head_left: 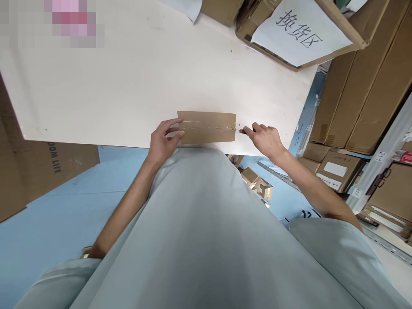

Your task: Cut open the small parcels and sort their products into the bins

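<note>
A small brown cardboard box (pixel 207 136) lies at the near edge of the white table, in front of my body. Clear tape (pixel 206 128) runs along its top from left to right. My left hand (pixel 165 140) grips the box's left end, with the thumb and fingers at its edge. My right hand (pixel 264 137) is closed around a box cutter (pixel 242 131) with a red and black handle. The cutter's thin metal tip points left and meets the taped right end of the box. Most of its handle is hidden in my fingers.
On the white table (pixel 106 81), an open carton (pixel 302 34) with a handwritten paper sign stands at the back right, beside another box (pixel 222 10). Large cartons (pixel 360 86) and a shelf post (pixel 383 150) are on the right. A big carton (pixel 58 171) stands lower left.
</note>
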The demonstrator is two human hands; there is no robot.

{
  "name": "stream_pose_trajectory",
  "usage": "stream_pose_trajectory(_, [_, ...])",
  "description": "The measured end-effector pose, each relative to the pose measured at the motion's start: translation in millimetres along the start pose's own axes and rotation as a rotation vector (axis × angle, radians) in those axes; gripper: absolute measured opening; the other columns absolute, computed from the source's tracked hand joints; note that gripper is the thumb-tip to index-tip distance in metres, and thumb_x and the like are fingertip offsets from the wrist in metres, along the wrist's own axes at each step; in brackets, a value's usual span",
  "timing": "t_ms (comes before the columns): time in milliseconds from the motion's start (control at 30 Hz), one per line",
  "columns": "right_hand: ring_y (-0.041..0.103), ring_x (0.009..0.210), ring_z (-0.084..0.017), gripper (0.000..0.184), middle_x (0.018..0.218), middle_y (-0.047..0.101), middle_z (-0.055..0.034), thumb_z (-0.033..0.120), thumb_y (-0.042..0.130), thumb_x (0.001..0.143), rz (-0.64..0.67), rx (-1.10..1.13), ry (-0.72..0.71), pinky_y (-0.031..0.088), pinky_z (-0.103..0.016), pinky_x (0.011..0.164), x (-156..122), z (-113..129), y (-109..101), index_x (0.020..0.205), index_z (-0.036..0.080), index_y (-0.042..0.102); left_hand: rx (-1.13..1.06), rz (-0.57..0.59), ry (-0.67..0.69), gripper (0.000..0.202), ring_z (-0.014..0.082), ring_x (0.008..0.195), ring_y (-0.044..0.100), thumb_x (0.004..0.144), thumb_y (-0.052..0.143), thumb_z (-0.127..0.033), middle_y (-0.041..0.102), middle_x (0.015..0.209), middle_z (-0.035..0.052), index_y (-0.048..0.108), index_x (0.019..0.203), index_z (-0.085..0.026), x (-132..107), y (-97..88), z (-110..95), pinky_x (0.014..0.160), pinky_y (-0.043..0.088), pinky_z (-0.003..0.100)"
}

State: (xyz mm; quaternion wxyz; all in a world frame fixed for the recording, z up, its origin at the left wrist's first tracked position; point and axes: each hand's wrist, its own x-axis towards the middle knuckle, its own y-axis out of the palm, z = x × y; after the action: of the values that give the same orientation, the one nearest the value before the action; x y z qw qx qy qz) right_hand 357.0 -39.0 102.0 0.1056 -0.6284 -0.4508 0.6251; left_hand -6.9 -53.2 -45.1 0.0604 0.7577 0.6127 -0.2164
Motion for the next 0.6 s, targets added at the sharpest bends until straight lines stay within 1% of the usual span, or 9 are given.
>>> stream_pose_trajectory(67, [0.066,0.095,-0.025,0.047,0.126,0.077,-0.0157,0.008,0.046,0.114,-0.019,0.035,0.013,0.032,-0.035,0.072,0.6,0.1,1.5,0.151,0.024,0.07,-0.007,-0.004,0.004,0.047,0.0289,0.131,0.077,0.099,0.078,-0.044,0.069,0.158,0.0096,0.075,0.145,-0.033,0.2,0.4,-0.6,0.093,0.072,0.038])
stream_pose_trajectory(167, [0.066,0.097,-0.026,0.042,0.126,0.077,-0.016,0.017,0.044,0.118,-0.049,0.103,0.024,0.034,-0.035,0.074,-1.0,-4.9,5.1,0.148,0.024,0.072,-0.009,0.0,0.005,0.048,0.0298,0.13,0.077,0.098,0.079,-0.047,0.069,0.158,0.0106,0.075,0.144,-0.033,0.5,0.3,-1.4,0.094,0.072,0.04])
stream_pose_trajectory(300, [0.067,0.1,-0.027,0.04,0.125,0.077,-0.0193,0.022,0.044,0.118,-0.09,0.151,0.095,0.038,-0.036,0.076,-9.8,-26.2,15.4,0.144,0.019,0.075,0.005,0.009,0.012,0.048,0.0292,0.129,0.078,0.099,0.079,-0.049,0.07,0.158,0.0105,0.074,0.144,-0.033,1.4,-2.3,0.0,0.097,0.072,0.042])
stream_pose_trajectory(367, [0.068,0.099,-0.028,0.041,0.125,0.077,-0.0197,0.03,0.043,0.12,-0.127,0.237,0.167,0.041,-0.036,0.076,-12.4,-36.9,25.9,0.142,0.018,0.075,0.006,0.011,0.015,0.048,0.0283,0.128,0.078,0.099,0.079,-0.049,0.071,0.158,0.0104,0.074,0.144,-0.033,1.8,-4.9,2.5,0.099,0.071,0.042])
stream_pose_trajectory(400, [0.069,0.099,-0.028,0.042,0.125,0.077,-0.0189,0.036,0.043,0.121,-0.154,0.317,0.199,0.043,-0.035,0.076,-11.6,-39.6,33.0,0.143,0.018,0.075,0.005,0.009,0.015,0.048,0.0281,0.128,0.078,0.099,0.079,-0.05,0.071,0.158,0.0105,0.074,0.144,-0.033,2.0,-6.6,4.1,0.1,0.071,0.042])
stream_pose_trajectory(467, [0.072,0.096,-0.027,0.048,0.123,0.079,-0.0157,0.049,0.042,0.122,-0.22,0.565,0.244,0.049,-0.035,0.078,-4.3,-36.7,50.6,0.144,0.019,0.072,0.004,-0.002,0.011,0.05,0.0285,0.128,0.078,0.098,0.08,-0.052,0.071,0.158,0.0112,0.074,0.144,-0.032,2.0,-11.0,7.9,0.1,0.071,0.042])
stream_pose_trajectory(533, [0.074,0.091,-0.024,0.058,0.117,0.079,-0.012,0.064,0.04,0.12,-0.272,0.896,0.264,0.056,-0.034,0.08,10.0,-21.8,69.9,0.142,0.019,0.07,0.009,-0.023,0.008,0.052,0.0293,0.13,0.078,0.097,0.08,-0.054,0.071,0.158,0.012,0.074,0.143,-0.031,1.3,-17.0,11.8,0.099,0.071,0.042])
stream_pose_trajectory(600, [0.075,0.083,-0.019,0.07,0.117,0.077,-0.0092,0.08,0.041,0.113,-0.292,1.204,0.294,0.06,-0.032,0.078,27.5,2.3,85.4,0.137,0.02,0.067,0.022,-0.044,0.008,0.053,0.0294,0.13,0.078,0.096,0.081,-0.055,0.071,0.158,0.0127,0.074,0.143,-0.03,-0.1,-25.3,15.9,0.099,0.071,0.042])
